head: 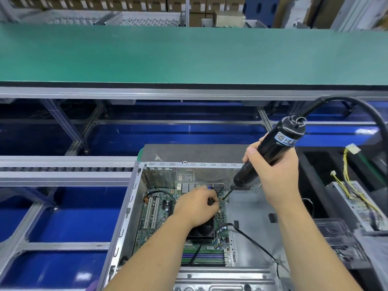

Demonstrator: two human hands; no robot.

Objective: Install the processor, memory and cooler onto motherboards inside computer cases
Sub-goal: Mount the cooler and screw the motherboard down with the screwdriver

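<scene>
— Green belt behind, and what's nearer?
— An open grey case holding the motherboard. The left hand curls onto the black cooler; the right hand grips an electric screwdriver, tip at the board.

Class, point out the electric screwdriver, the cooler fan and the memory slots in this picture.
electric screwdriver (273,148), head view, black body.
cooler fan (202,229), head view, black frame below the hand.
memory slots (202,257), head view, middle slot.

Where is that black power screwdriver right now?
The electric screwdriver is right of centre, gripped by the right hand, its bit angled down onto the motherboard beside the left hand inside the open case.
</scene>
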